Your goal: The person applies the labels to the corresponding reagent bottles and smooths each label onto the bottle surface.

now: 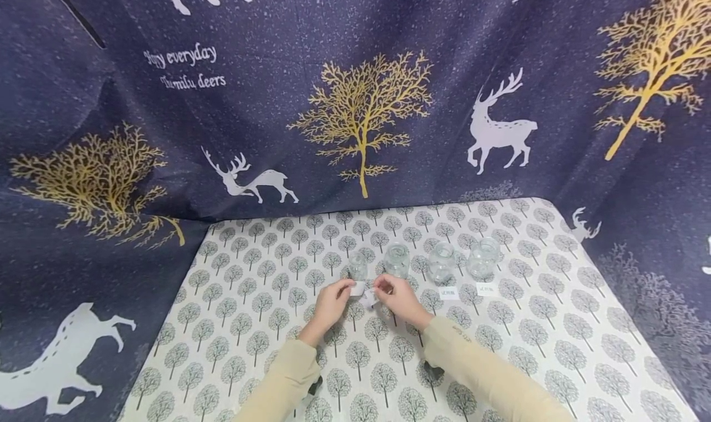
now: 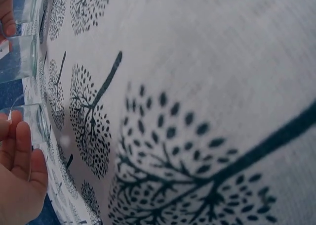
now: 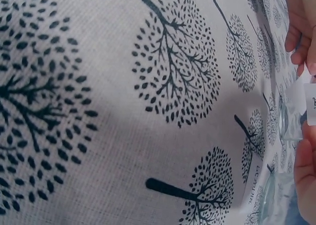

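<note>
Paper slip point(image 1: 358, 289) pinched in my left hand point(image 1: 330, 302), second slip point(image 1: 368, 298) pinched in my right hand point(image 1: 401, 297), the two close together just this side of the small jar point(image 1: 358, 268). I'd best grip these thin, flat pieces lightly by their edges, lest they crease. From my hands, the small jar stands at twelve o'clock, a wider jar point(image 1: 397, 263) at one, two round-bellied jars point(image 1: 442, 266) at two, all clear glass. Smooth labels point(image 1: 448, 293) lie at three on the woven, tree-printed tablecloth point(image 1: 261, 372).
</note>
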Available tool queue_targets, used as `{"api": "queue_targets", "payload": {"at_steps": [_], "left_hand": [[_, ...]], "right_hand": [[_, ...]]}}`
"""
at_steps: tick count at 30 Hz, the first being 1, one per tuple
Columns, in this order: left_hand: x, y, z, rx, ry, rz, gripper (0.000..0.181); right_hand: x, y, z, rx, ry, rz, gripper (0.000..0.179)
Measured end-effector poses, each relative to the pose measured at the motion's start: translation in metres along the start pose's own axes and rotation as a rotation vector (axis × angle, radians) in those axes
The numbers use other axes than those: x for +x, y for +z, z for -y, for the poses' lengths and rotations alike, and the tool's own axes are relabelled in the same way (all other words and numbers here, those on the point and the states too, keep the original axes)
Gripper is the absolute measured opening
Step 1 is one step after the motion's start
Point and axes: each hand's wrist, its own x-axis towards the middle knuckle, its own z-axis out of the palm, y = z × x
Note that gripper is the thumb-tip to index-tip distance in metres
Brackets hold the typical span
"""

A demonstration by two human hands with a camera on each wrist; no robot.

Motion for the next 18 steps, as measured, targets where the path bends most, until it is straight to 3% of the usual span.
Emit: {"api": "queue_targets", "payload": {"at_steps": [8,18], "left_hand": [[-0.001,0.002,0.004,0.017,-0.003,0.029,0.020],[-0.005,-0.003,0.010,0.217,-0.071,-0.035,0.020]], "right_hand": [[-0.001,0.000,0.000,0.007,0.027,0.016,0.015],[-0.003,0.007,-0.005,-0.002,0.014,0.044,0.018]]}}
